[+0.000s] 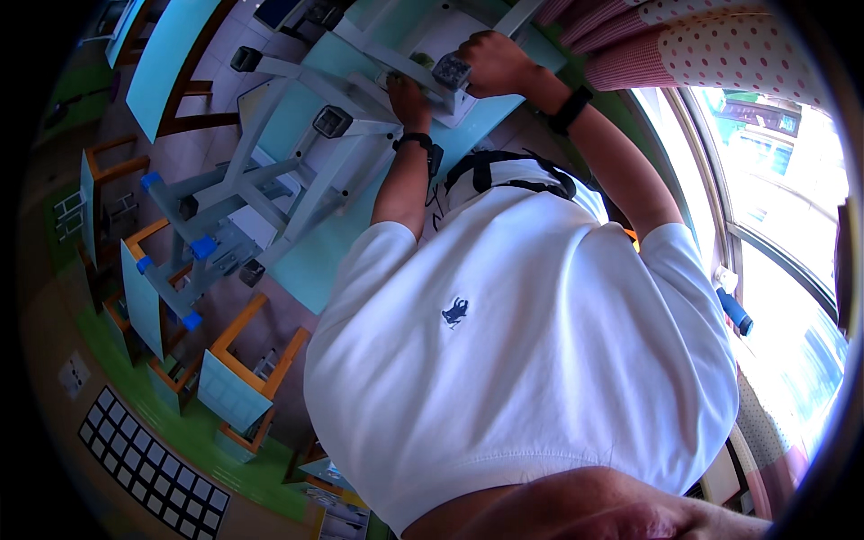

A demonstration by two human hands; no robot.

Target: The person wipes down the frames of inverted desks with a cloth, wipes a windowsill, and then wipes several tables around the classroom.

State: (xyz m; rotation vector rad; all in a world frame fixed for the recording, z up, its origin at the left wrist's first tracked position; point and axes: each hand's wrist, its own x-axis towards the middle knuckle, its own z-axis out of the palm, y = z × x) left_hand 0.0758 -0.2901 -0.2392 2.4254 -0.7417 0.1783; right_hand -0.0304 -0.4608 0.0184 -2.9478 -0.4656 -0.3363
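Upturned grey stools (270,184) lie on a light blue tabletop (310,270), legs pointing up. My left hand (410,103), with a dark watch at its wrist, reaches in among the grey stool parts, its fingers curled in; what they hold is hidden. My right hand (504,65), with a black wristband, is closed in a fist beside a dark grey foot cap (452,72) on a stool leg. That cap hides part of its grip. A small green thing (421,60) shows between my hands, too small to name.
Other desks (234,387) with light blue tops and orange-brown edges stand at the left. Blue-capped stool legs (203,247) jut out there. A bright window (783,180) and a dotted pink curtain (720,58) are at the right, close to my right arm.
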